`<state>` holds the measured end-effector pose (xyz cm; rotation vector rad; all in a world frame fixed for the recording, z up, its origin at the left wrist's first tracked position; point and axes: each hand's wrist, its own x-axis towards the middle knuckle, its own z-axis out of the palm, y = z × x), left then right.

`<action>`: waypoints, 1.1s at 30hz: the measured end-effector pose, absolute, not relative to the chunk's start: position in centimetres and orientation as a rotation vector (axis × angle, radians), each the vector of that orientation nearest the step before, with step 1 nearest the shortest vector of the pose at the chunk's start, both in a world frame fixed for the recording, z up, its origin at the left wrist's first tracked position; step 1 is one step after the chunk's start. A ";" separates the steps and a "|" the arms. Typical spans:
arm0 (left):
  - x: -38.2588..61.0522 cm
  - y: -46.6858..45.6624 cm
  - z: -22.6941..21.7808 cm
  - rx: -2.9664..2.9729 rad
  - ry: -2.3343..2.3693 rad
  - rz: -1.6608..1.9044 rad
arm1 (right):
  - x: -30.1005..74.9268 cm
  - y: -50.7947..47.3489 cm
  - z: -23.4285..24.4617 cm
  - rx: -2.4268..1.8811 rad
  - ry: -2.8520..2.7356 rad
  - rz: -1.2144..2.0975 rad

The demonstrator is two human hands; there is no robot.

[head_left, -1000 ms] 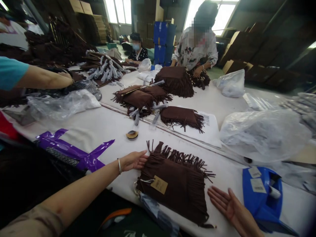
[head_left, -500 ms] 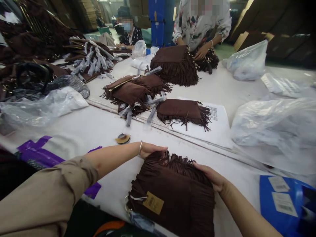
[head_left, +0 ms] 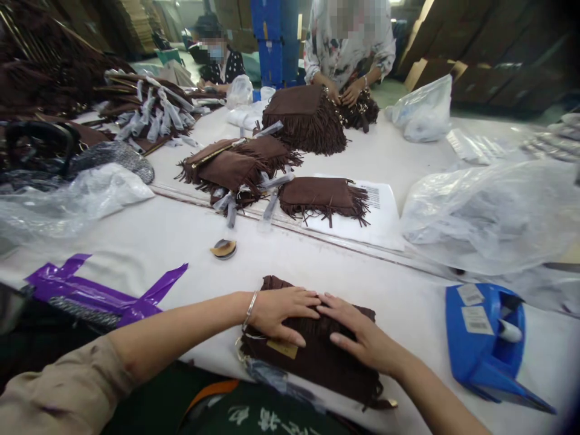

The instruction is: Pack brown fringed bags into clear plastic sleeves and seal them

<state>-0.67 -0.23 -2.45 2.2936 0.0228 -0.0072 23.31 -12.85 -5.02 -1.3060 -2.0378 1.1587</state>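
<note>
A brown fringed suede bag (head_left: 317, 362) lies folded on the white table (head_left: 181, 241) right in front of me, its fringe tucked under. My left hand (head_left: 283, 313) rests flat on the bag's left half, fingers stretched out, a thin bracelet at the wrist. My right hand (head_left: 360, 335) presses flat on the right half, fingers spread, its tips touching those of the left hand. A tan paper tag (head_left: 281, 348) peeks out below my left hand.
A blue tape dispenser (head_left: 484, 341) stands to the right. Purple plastic strips (head_left: 99, 290) lie to the left, a small round disc (head_left: 223, 248) ahead. More fringed bags (head_left: 321, 196) and clear plastic bags (head_left: 489, 214) fill the far table, where two people work.
The fringe that stuck out at the bag's far edge has been folded over onto the bag. Both hands have come together on top and now press it flat.
</note>
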 end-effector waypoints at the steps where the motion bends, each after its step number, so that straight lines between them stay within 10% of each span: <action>1: -1.4 -1.6 -2.8 2.396 0.001 0.048 | 22.4 -14.5 -5.7 -1.327 -2.107 1.030; 15: -5.4 -9.3 -2.8 2.665 0.134 0.440 | 17.6 -14.2 -6.1 -1.539 -1.776 0.507; 23: -12.9 -4.3 -0.1 2.177 1.297 0.821 | 14.9 -13.4 -10.7 -1.561 -1.988 0.434; 33: -7.8 5.8 -1.5 2.599 1.187 0.648 | 25.7 -10.9 -8.6 -1.627 -1.492 0.501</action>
